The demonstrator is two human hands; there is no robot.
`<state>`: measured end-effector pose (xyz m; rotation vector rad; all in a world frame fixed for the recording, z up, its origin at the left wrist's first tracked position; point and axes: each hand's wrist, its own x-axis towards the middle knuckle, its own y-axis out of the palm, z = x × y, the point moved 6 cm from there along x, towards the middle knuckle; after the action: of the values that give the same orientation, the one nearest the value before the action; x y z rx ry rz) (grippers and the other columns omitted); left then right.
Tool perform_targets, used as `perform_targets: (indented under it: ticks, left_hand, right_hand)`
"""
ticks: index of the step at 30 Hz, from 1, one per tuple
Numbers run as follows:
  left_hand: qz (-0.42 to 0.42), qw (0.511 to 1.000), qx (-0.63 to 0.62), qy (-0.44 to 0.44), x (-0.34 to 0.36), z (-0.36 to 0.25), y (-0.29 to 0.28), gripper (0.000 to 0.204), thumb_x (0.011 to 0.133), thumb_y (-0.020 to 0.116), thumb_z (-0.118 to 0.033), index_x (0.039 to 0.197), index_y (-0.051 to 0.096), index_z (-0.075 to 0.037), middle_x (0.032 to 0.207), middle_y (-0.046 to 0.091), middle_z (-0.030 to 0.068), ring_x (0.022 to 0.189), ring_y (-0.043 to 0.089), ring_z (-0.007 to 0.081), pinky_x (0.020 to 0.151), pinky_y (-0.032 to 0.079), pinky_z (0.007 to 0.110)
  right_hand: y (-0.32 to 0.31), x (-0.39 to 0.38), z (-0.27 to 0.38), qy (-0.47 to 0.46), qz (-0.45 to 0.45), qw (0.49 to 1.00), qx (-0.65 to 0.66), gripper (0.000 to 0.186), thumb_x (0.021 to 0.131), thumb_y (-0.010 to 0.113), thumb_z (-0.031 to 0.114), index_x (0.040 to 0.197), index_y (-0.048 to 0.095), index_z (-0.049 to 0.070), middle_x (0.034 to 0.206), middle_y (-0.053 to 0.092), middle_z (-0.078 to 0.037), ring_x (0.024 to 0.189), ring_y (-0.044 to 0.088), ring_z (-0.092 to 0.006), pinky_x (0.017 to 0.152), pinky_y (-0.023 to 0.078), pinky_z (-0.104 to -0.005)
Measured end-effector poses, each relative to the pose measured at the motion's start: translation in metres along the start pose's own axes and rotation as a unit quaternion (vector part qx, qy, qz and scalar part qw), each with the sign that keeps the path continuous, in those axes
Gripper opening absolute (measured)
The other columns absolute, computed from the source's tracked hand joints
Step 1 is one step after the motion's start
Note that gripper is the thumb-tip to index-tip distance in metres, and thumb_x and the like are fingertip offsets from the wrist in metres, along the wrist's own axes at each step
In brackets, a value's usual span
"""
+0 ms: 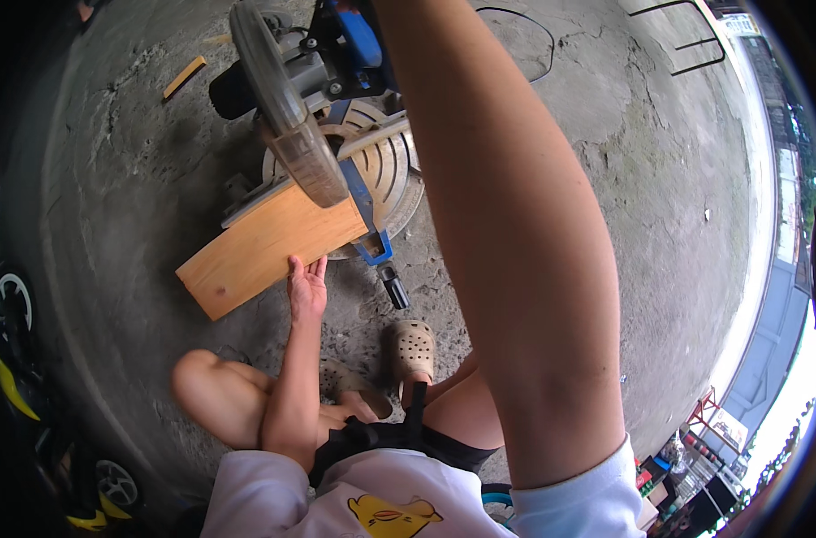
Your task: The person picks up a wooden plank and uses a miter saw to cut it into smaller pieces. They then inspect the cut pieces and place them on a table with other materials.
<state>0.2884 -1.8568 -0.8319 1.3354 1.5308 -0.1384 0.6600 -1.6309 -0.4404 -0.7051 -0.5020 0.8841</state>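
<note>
A broad, light-brown wooden board with one knot (269, 247) is laid across the base of a grey-and-blue mitre saw (305, 148), its right end set beneath the clear blade guard and its left end jutting past the saw's left side. On the saw's near side, the board's near edge is held in the grip of the left hand (307, 291), the thumb placed over the upper face. The bare right arm (524, 233) is stretched along the saw's right side; its hand is lost beyond the upper edge, so whether that grip is closed cannot be told. A small, narrow wooden offcut (185, 78) is seen left of the saw on the rough grey concrete floor (659, 224).
</note>
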Motion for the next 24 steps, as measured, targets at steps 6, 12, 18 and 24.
perform_targets:
  ticks: [6,12,18,24]
  left_hand:
    - [0.014,1.000,-0.020,0.015,-0.005,-0.001,0.003,0.047,0.099,0.056,-0.032,0.137,0.045,-0.007,0.139,0.051,0.0109,0.132,0.046,0.0242,0.112,0.040,0.043]
    - [0.034,0.999,-0.035,0.018,-0.003,0.003,0.003,0.043,0.096,0.062,-0.028,0.131,0.046,-0.008,0.137,0.052,0.0119,0.129,0.049,0.0272,0.111,0.041,0.047]
    - [0.028,0.998,-0.037,0.039,-0.003,0.004,0.003,0.020,0.096,0.063,-0.026,0.109,0.057,-0.013,0.130,0.059,0.0105,0.123,0.055,0.0278,0.104,0.048,0.048]
    - [-0.024,0.999,-0.029,0.036,-0.005,0.012,0.019,0.027,0.098,0.060,-0.026,0.117,0.052,-0.009,0.130,0.056,0.0127,0.120,0.058,0.0288,0.101,0.051,0.047]
  right_hand:
    - [0.024,0.009,-0.001,0.044,0.193,0.978,-0.062,0.035,0.093,0.046,0.018,0.082,0.073,0.000,0.083,0.071,-0.022,0.081,0.071,-0.0339,0.073,0.057,-0.0415]
    - [0.042,0.041,-0.019,0.066,0.222,0.962,-0.144,0.023,0.090,0.052,0.011,0.084,0.069,-0.004,0.084,0.070,-0.023,0.072,0.069,-0.0330,0.065,0.055,-0.0438]
    - [0.012,0.006,-0.002,-0.053,0.032,0.998,-0.015,0.047,0.099,0.037,0.034,0.088,0.063,-0.005,0.081,0.065,-0.023,0.077,0.064,-0.0298,0.071,0.046,-0.0488]
    - [-0.004,0.000,-0.014,0.032,0.044,0.997,0.059,0.046,0.102,0.041,0.037,0.091,0.064,-0.001,0.079,0.066,-0.016,0.075,0.063,-0.0293,0.072,0.048,-0.0472]
